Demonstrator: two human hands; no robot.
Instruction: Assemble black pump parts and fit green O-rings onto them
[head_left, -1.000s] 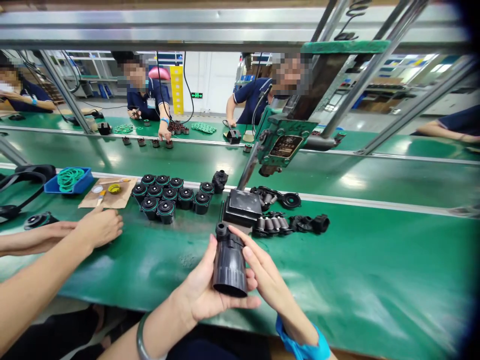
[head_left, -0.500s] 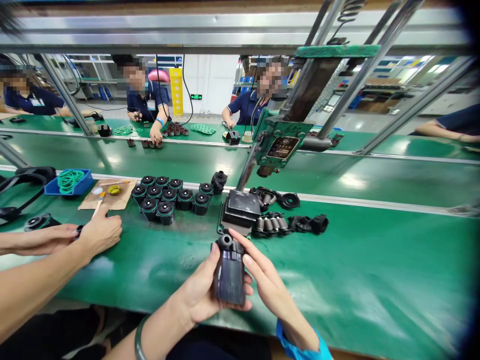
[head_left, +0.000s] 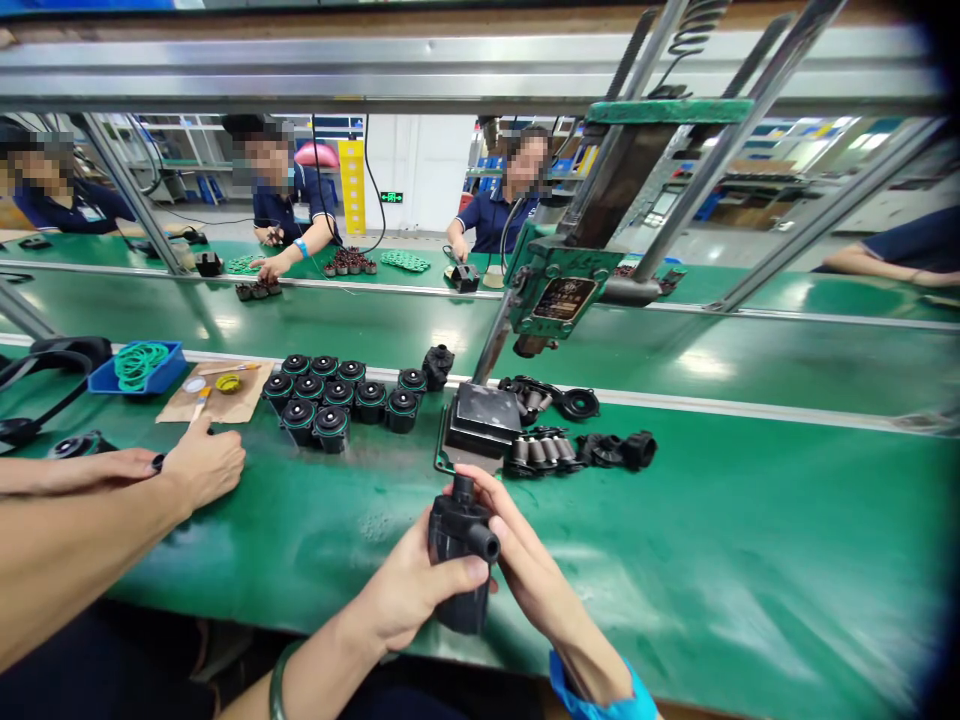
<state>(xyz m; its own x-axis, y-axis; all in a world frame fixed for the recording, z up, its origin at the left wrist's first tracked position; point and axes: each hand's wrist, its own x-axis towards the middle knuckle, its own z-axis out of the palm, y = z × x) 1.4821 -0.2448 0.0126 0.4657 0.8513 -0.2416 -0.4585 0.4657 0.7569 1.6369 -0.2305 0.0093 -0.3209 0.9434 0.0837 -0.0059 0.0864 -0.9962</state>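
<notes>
Just in front of the press base, I hold a black water pump point(head_left: 459, 530) upright over the near edge of the bench. My left hand point(head_left: 420, 585) is wrapped round its body, the thumb across the front below the side spout. On the other side, my right hand point(head_left: 525, 560) grips its upper part, with a fingertip at the top spout and other fingers by the side spout. The press base point(head_left: 484, 415), a black block, stands right behind the pump. Several black pump bodies point(head_left: 337, 392) with green rings are grouped to the left.
Above the block hangs a green press head point(head_left: 559, 290). Several loose black pump parts point(head_left: 551, 450) lie right of the block. At left, a co-worker's hands point(head_left: 202, 465) hold a brush near cardboard point(head_left: 180, 403) and a blue tray point(head_left: 142, 370) of green rings. Other people sit across.
The pump has turned in my hands, so its side spout now points forward-right and its top spout up. My left thumb has moved down across its front. An opposite co-worker's hand has shifted left.
</notes>
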